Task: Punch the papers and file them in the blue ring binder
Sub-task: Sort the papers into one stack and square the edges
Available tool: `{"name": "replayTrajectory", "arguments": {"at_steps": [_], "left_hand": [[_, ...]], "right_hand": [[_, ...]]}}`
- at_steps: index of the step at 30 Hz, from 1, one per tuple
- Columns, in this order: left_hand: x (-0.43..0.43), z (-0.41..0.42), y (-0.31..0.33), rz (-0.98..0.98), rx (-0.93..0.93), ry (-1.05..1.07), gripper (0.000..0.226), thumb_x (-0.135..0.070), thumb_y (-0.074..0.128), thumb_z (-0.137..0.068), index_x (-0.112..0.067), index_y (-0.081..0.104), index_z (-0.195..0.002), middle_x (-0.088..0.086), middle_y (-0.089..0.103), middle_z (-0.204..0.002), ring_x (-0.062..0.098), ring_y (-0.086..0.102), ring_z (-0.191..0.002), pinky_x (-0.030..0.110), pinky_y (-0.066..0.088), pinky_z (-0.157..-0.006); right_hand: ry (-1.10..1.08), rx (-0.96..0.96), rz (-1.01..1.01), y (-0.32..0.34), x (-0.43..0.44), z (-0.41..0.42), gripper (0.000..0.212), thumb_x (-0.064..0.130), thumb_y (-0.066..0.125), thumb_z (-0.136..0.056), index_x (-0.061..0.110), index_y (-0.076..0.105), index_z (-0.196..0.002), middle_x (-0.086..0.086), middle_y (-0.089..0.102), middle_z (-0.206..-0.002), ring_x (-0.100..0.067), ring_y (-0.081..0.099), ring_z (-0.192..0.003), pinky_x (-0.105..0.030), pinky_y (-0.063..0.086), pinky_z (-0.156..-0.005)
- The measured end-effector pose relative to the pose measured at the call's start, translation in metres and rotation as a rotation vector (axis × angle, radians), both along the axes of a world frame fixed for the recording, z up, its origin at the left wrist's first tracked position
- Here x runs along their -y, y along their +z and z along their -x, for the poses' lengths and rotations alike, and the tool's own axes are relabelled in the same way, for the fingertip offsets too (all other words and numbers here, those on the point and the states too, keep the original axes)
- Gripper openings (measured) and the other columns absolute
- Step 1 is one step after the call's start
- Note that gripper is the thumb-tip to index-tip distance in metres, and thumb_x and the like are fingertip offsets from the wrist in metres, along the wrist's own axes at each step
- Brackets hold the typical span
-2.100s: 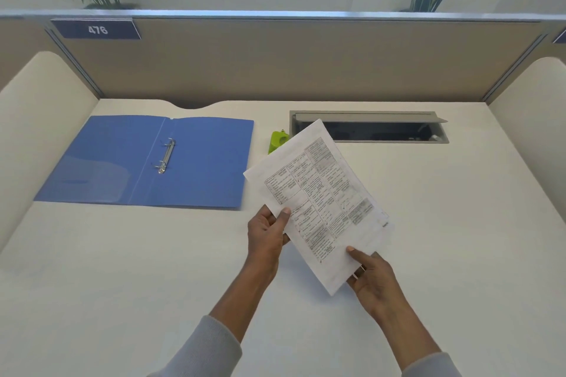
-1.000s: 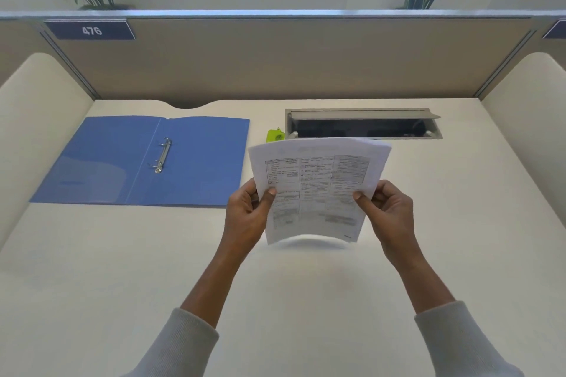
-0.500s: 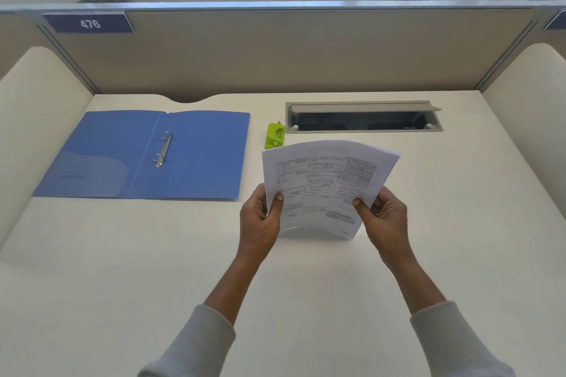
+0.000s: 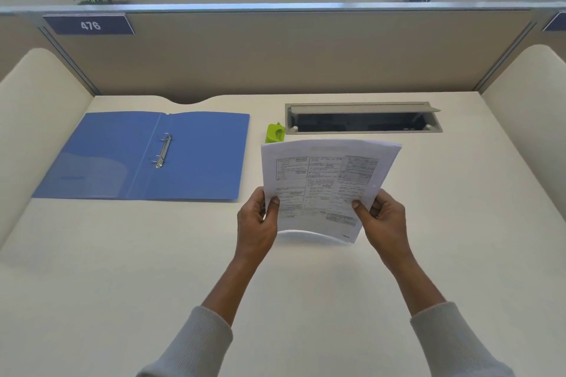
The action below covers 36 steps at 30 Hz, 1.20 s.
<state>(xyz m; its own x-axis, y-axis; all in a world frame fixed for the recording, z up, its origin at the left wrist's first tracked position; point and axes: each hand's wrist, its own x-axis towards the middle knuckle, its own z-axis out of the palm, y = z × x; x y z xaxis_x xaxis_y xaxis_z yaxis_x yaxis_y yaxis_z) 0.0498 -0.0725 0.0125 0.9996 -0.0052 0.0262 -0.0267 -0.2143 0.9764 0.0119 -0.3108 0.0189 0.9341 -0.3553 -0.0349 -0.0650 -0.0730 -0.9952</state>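
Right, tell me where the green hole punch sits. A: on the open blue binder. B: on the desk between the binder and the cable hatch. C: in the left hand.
B: the green hole punch stands on the desk, right of the blue binder, beside the cable hatch.

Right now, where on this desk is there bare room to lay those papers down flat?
The widest bare desk lies on the near side of the blue ring binder, left of the left hand. More runs from the right hand to the side panel. The back is tighter: the green punch sits between binder and cable hatch, behind the papers.
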Motion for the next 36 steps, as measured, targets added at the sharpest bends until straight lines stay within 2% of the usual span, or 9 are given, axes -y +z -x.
{"name": "replayTrajectory", "arguments": {"at_steps": [6, 10, 14, 23, 27, 32, 36], "left_hand": [[-0.001, 0.0, -0.007, -0.018, -0.051, 0.003, 0.01, -0.018, 0.055, -0.104, -0.013, 0.064, -0.106, -0.001, 0.074, -0.104, 0.022, 0.072, -0.097, 0.044, 0.063, -0.084], [0.001, -0.001, -0.005, 0.008, -0.029, 0.013, 0.011, -0.014, 0.056, -0.103, -0.011, 0.065, -0.109, -0.001, 0.075, -0.104, 0.022, 0.071, -0.097, 0.037, 0.062, -0.087], [0.004, 0.001, -0.007, 0.026, -0.05, 0.034, 0.016, -0.01, 0.057, -0.102, -0.01, 0.066, -0.115, -0.001, 0.075, -0.108, 0.019, 0.071, -0.101, 0.032, 0.06, -0.09], [-0.001, -0.006, -0.005, 0.043, -0.067, -0.019, 0.013, -0.013, 0.058, -0.103, -0.009, 0.066, -0.112, -0.001, 0.076, -0.109, 0.017, 0.073, -0.101, 0.034, 0.063, -0.085], [-0.009, -0.015, 0.002, 0.152, -0.207, -0.066, 0.017, -0.01, 0.062, -0.1, -0.012, 0.069, -0.115, 0.0, 0.078, -0.11, 0.021, 0.075, -0.102, 0.038, 0.062, -0.085], [-0.014, -0.018, -0.002, 0.279, -0.464, -0.076, 0.021, -0.003, 0.064, -0.096, -0.008, 0.071, -0.115, 0.006, 0.079, -0.11, 0.027, 0.077, -0.099, 0.047, 0.062, -0.085], [-0.017, -0.012, -0.019, 0.263, -0.611, -0.052, 0.021, -0.001, 0.063, -0.095, -0.006, 0.071, -0.114, 0.01, 0.079, -0.107, 0.029, 0.078, -0.092, 0.041, 0.062, -0.074]], "right_hand": [[0.002, -0.042, -0.014, -0.006, 0.0, 0.003, 0.028, -0.005, 0.065, -0.095, 0.014, 0.073, -0.114, -0.004, 0.079, -0.109, -0.021, 0.076, -0.102, -0.038, 0.062, -0.089], [-0.024, -0.011, 0.018, -0.003, 0.001, 0.002, 0.026, -0.005, 0.065, -0.095, 0.011, 0.073, -0.113, -0.003, 0.079, -0.109, -0.019, 0.076, -0.102, -0.031, 0.06, -0.089], [-0.05, -0.043, 0.046, -0.006, -0.001, 0.002, 0.027, -0.006, 0.066, -0.093, 0.02, 0.074, -0.1, 0.0, 0.079, -0.102, -0.013, 0.076, -0.097, -0.028, 0.06, -0.086], [0.04, -0.04, 0.068, -0.003, 0.013, -0.002, 0.027, -0.004, 0.067, -0.094, 0.008, 0.072, -0.118, -0.004, 0.079, -0.11, -0.019, 0.076, -0.102, -0.035, 0.061, -0.088], [0.118, -0.125, 0.019, 0.005, 0.027, -0.008, 0.024, -0.003, 0.069, -0.093, 0.011, 0.074, -0.112, -0.004, 0.08, -0.108, -0.024, 0.077, -0.101, -0.04, 0.062, -0.087], [0.218, -0.382, -0.237, 0.008, 0.036, -0.012, 0.032, -0.004, 0.063, -0.094, 0.01, 0.071, -0.122, -0.008, 0.079, -0.115, -0.029, 0.077, -0.102, -0.041, 0.062, -0.078], [0.23, -0.508, -0.343, -0.008, 0.035, -0.01, 0.035, 0.002, 0.064, -0.095, 0.009, 0.066, -0.129, -0.011, 0.077, -0.12, -0.035, 0.074, -0.11, -0.053, 0.058, -0.096]]}}
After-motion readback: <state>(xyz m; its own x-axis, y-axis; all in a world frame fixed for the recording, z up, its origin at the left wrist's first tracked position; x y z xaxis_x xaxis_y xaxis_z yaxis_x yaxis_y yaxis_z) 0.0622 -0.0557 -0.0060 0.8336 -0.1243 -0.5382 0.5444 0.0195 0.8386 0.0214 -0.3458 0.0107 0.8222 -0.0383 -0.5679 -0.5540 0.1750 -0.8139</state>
